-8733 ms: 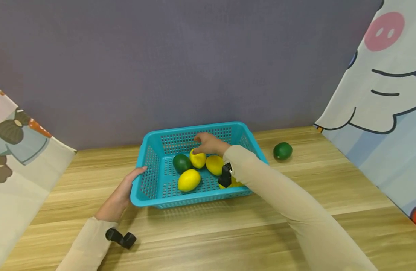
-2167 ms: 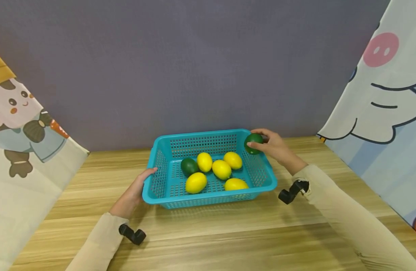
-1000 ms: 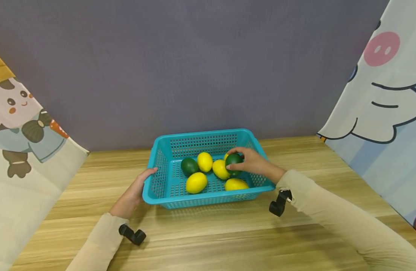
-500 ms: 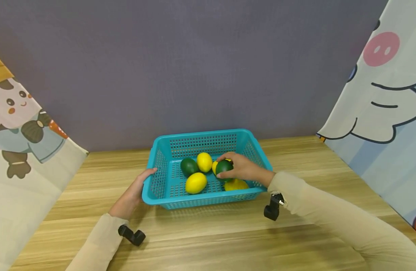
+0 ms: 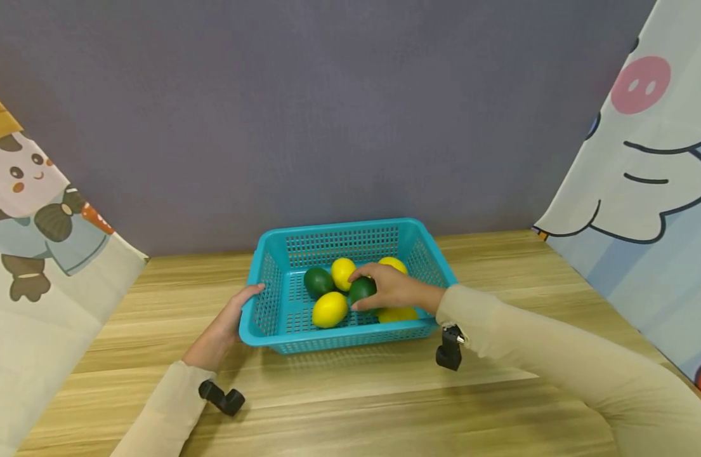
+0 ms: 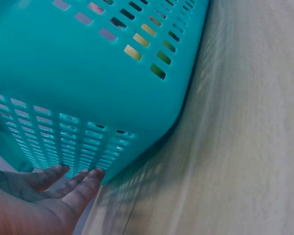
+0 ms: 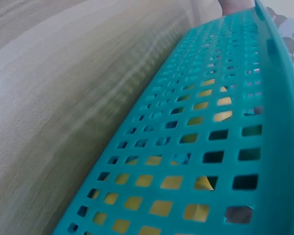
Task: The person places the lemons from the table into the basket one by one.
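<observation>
A turquoise plastic basket (image 5: 350,339) holds several yellow lemons (image 5: 330,310) and a round dark green fruit (image 5: 318,282) on its left side. My right hand (image 5: 391,287) reaches over the basket's right side and grips a second dark green fruit between thumb and fingers, among the lemons. It partly covers the lemons beneath it. At the left end, my left hand (image 5: 227,324) has its thumb over the rim. In the left wrist view, the fingertips (image 6: 95,174) of that hand press the outer wall. The right wrist view shows only the basket's perforated wall (image 7: 186,147), with yellow behind the holes.
The basket stands on a wood-grain table (image 5: 327,406), close to a grey-purple backdrop (image 5: 350,114). Cartoon-printed cloths hang at the left (image 5: 70,298) and right (image 5: 630,203). Each sleeve carries a black wrist mount (image 5: 221,398).
The second green fruit, on the table right of the basket at first, was lifted over the right rim and carried left among the lemons by my right hand. My left hand stays on the rim.
</observation>
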`<state>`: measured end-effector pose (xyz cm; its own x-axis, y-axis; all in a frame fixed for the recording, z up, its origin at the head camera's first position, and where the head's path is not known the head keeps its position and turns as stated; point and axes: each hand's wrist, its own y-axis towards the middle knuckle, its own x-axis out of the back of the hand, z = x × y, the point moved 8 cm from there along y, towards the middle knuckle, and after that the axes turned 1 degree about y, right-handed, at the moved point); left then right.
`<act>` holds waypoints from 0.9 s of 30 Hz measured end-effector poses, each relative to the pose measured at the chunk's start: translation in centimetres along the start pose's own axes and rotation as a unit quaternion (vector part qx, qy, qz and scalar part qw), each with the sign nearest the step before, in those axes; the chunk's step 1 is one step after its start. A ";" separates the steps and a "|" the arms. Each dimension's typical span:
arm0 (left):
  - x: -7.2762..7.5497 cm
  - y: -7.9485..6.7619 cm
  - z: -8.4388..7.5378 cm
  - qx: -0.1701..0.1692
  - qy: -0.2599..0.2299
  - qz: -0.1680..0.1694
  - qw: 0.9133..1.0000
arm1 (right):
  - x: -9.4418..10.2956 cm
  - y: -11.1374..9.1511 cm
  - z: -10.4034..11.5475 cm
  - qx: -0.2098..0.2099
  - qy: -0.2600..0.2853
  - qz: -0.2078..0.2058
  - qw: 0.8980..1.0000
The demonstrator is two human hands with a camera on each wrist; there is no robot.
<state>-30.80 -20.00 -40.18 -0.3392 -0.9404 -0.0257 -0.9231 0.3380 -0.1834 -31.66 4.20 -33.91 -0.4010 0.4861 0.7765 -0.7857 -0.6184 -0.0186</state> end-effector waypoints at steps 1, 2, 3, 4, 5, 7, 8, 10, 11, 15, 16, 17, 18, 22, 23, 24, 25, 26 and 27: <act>0.0 0.0 0.0 0.000 0.001 0.000 1.000 | -0.2 0.1 0.2 0.004 -0.002 0.005 1.000; 0.0 0.0 0.0 -0.001 0.003 0.000 1.000 | -0.3 0.2 0.3 0.011 -0.005 0.010 1.000; 0.0 0.0 0.1 0.000 0.004 -0.001 1.000 | -0.5 0.2 0.4 0.015 -0.008 0.014 1.000; 0.1 0.0 0.1 0.002 0.005 -0.004 1.000 | -0.7 0.3 0.5 0.019 -0.011 0.018 1.000; 0.1 0.0 0.1 0.002 0.004 -0.005 1.000 | -0.8 0.4 0.5 0.024 -0.016 0.022 0.999; 0.1 0.0 0.2 0.005 0.002 -0.007 1.000 | -1.1 0.5 0.6 0.033 -0.029 0.028 0.999; 0.1 0.0 0.2 0.006 0.002 -0.009 1.000 | -1.3 0.5 0.6 0.037 -0.037 0.031 0.998; 0.2 0.1 0.2 0.007 0.000 -0.012 1.000 | -1.5 0.5 0.7 0.043 -0.051 0.035 0.997; 0.2 0.1 0.2 0.007 0.000 -0.011 1.000 | -1.6 0.5 0.8 0.044 -0.056 0.037 0.997; 0.3 0.1 0.2 0.004 0.005 -0.011 1.000 | -2.0 0.4 0.6 0.040 -0.062 0.048 0.996; 0.3 0.1 0.2 0.004 0.006 -0.011 1.000 | -2.2 0.3 0.5 0.037 -0.061 0.051 0.996; 0.2 0.1 0.2 0.003 0.006 -0.010 1.000 | -2.3 0.3 0.4 0.034 -0.059 0.054 0.996; 0.3 0.1 0.2 0.003 0.007 -0.010 1.000 | -2.4 0.3 0.3 0.034 -0.060 0.055 0.996; 0.3 0.1 0.2 0.002 0.007 -0.008 1.000 | -2.9 0.4 0.1 0.037 -0.075 0.062 0.995; 0.3 0.1 0.2 0.000 0.009 -0.006 1.000 | -3.0 0.4 0.2 0.040 -0.083 0.065 0.994; 0.3 0.2 0.2 -0.001 0.010 -0.006 1.000 | -3.2 0.4 0.1 0.041 -0.090 0.068 0.993; 0.2 0.1 0.2 -0.003 0.010 -0.003 1.000 | -3.3 0.4 0.1 0.039 -0.097 0.072 0.992; 0.2 0.2 0.2 -0.004 0.011 -0.002 1.000 | -3.4 0.4 0.1 0.038 -0.102 0.076 0.991; 0.2 0.2 0.2 -0.004 0.013 -0.004 1.000 | -3.5 0.4 0.0 0.035 -0.105 0.080 0.991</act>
<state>-30.99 -20.18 -40.40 -0.3368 -0.9416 0.0008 -0.9269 0.3314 -0.1763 -30.56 2.24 -36.61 -0.4041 0.2436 0.8817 -0.6824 -0.7221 -0.1133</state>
